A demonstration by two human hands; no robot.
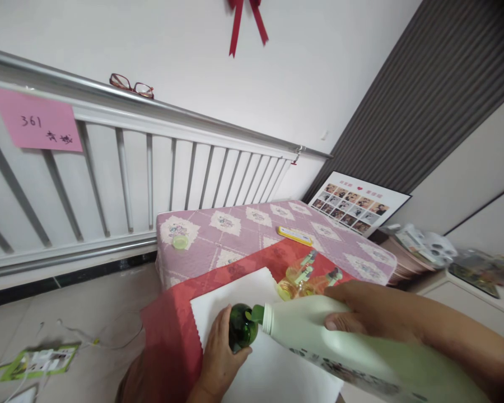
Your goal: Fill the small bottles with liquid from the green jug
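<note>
My left hand [220,350] is wrapped round a small, dark green, see-through round bottle [242,330] above a white sheet. My right hand [361,308] grips a large pale green bottle [315,324] from above, tilted nearly on its side. Its threaded neck points left, and a green spout [257,314] at its end meets the top of the small bottle. Whether liquid is flowing cannot be made out. Behind the large bottle stand several clear yellow bottles [296,277] with green tops, partly covered by it and my right hand.
The white sheet [269,364] lies on a red cloth [172,313] over a table with a purple patterned cover [256,229]. A pale green cap [180,242] and a yellow case [294,235] lie on the cover. A radiator [159,168] runs behind; cables and a power strip [42,361] lie on the floor.
</note>
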